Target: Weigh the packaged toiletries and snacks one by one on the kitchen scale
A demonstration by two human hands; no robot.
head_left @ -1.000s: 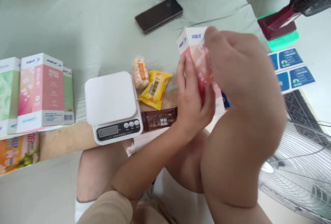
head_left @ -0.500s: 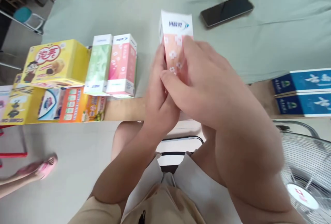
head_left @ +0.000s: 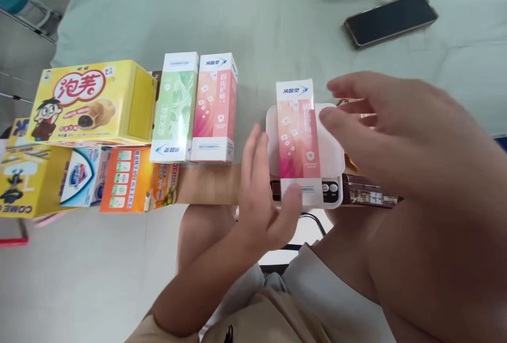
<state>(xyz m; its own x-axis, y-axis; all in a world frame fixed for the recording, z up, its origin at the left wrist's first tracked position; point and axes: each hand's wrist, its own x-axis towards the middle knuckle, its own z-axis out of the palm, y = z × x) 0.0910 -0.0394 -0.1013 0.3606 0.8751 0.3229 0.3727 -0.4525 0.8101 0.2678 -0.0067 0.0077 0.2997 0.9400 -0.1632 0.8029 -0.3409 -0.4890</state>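
A pink and white toothpaste box [head_left: 297, 139] lies lengthwise on a small white kitchen scale [head_left: 331, 145], its near end over the scale's dark display panel. My left hand [head_left: 261, 200] is open at the box's left, fingers stretched out, its thumb at the near end; whether the thumb touches the box I cannot tell. To the right hovers my right hand [head_left: 407, 142], fingers apart and holding nothing. Another pink toothpaste box [head_left: 214, 108] stands left of the scale, beside a green toothpaste box [head_left: 175, 108].
At the left are a yellow puff-snack box [head_left: 93, 102], an orange box [head_left: 127, 179], a blue and white soap box [head_left: 81, 176] and another yellow box [head_left: 39, 179]. A phone [head_left: 392, 19] lies at the back right. Dark brown packaging [head_left: 370, 191] sits right of the scale.
Both hands have let go of the pink toothpaste box and moved apart. It now lies on the scale, which was hidden before. My head view has shifted, moving the left-hand boxes rightward.
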